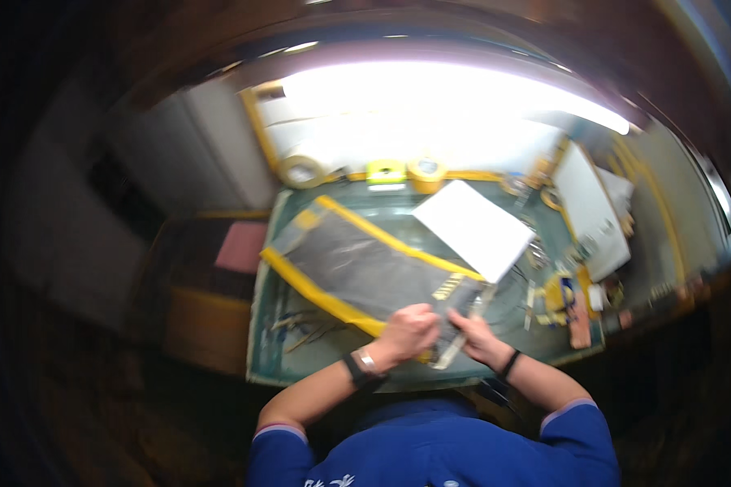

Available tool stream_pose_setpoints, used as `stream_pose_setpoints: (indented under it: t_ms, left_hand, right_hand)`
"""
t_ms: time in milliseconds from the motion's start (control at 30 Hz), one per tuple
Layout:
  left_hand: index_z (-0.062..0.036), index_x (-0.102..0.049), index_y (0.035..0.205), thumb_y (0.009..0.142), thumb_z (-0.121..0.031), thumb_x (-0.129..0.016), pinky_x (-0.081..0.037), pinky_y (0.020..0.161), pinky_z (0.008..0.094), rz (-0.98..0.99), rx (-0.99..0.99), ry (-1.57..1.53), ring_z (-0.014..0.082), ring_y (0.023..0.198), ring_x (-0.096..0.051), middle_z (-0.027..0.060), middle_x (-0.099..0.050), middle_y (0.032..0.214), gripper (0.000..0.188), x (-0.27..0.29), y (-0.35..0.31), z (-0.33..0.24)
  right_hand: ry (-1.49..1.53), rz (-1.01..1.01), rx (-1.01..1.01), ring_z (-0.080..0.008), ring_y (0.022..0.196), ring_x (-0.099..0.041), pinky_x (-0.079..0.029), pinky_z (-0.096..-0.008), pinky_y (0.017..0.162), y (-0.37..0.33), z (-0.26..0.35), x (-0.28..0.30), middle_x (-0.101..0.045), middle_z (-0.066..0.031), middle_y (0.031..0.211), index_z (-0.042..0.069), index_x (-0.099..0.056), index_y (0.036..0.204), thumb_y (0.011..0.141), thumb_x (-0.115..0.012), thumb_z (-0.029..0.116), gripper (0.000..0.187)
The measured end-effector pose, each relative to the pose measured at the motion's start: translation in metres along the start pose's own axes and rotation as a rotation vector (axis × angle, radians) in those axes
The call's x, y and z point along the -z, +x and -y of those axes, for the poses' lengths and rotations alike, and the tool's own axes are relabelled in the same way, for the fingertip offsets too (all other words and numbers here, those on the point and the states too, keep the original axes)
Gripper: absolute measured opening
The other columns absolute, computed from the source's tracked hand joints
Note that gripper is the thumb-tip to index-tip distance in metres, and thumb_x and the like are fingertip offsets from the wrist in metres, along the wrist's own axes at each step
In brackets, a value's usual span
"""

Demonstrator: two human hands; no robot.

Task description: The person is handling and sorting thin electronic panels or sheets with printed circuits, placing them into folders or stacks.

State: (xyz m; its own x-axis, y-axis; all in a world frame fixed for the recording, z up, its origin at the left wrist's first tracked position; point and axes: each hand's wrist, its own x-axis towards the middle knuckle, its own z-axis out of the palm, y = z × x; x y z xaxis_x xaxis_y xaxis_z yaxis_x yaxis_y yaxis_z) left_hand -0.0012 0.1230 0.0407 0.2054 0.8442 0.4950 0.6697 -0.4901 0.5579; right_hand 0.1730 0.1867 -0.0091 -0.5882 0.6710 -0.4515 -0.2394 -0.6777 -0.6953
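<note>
A long dark sheet with yellow edging (353,272) lies slantwise across the table, its lower right end reaching my hands. Over that end my left hand (408,331) is closed in a fist, and whatever its fingers hold is hidden. Close to its right, my right hand (477,339) is bent with thumb and fingers pressed together at the sheet's end. Between the two hands a pale narrow strip (448,351) slants toward the table's near edge. Short yellowish marks (447,286) show on the sheet just beyond the hands. Motion blurs the finger details.
White paper (475,231) lies beyond the sheet. Tape rolls (302,174) (427,175) stand along the back edge. Thin tools (296,329) lie at the left front; a pinkish-handled tool (577,323) and clutter lie right. A white panel (597,215) leans there, under a bright tube lamp (455,89).
</note>
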Motion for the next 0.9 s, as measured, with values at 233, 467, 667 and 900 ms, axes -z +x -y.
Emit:
stream_pose_setpoints:
  t_ms: [233, 467, 667, 900]
  left_hand:
    - [-0.0023, -0.061, 0.069, 0.068, -0.007, -0.060, -0.045, 0.051, 0.0310, 0.088, 0.165, 0.063, 0.0238, 0.055, -0.055, 0.0103, -0.054, 0.062, 0.005, 0.049, -0.011, 0.007]
    - [-0.0031, -0.063, 0.068, 0.067, -0.011, -0.061, -0.046, 0.055, 0.0314, 0.051, 0.526, -0.062, 0.0249, 0.058, -0.057, 0.0102, -0.058, 0.064, 0.008, 0.052, -0.055, 0.017]
    - [-0.0041, -0.063, 0.072, 0.069, -0.014, -0.060, -0.047, 0.058, 0.0339, 0.138, 0.472, 0.036, 0.0267, 0.061, -0.058, 0.0115, -0.058, 0.067, 0.011, 0.039, -0.071, 0.012]
    - [-0.0047, -0.056, 0.077, 0.071, -0.004, -0.053, -0.045, 0.059, 0.0370, 0.079, 0.333, 0.136, 0.0285, 0.067, -0.055, 0.0111, -0.052, 0.071, 0.007, 0.039, -0.068, 0.004]
  right_hand:
    - [-0.156, 0.348, -0.569, -0.0254, 0.084, -0.061, -0.053, -0.0337, 0.072, 0.037, 0.010, -0.044, -0.058, -0.0191, 0.094, -0.004, -0.048, 0.100, 0.082, -0.057, 0.037, 0.045]
    - [-0.403, -0.402, 0.271, -0.0173, 0.090, -0.054, -0.041, -0.0363, 0.081, 0.062, 0.100, 0.092, -0.057, -0.0115, 0.098, 0.003, -0.052, 0.105, 0.076, -0.056, 0.010, 0.030]
    - [0.222, -0.689, 0.147, -0.0301, 0.106, -0.048, -0.034, -0.0465, 0.092, 0.112, 0.126, 0.118, -0.049, -0.0183, 0.115, 0.002, -0.036, 0.124, 0.078, -0.047, 0.005, 0.047]
    - [0.264, -0.524, 0.031, -0.0291, 0.097, -0.055, -0.049, -0.0448, 0.079, 0.123, 0.116, 0.103, -0.052, -0.0140, 0.106, 0.001, -0.044, 0.111, 0.080, -0.052, 0.002, 0.031]
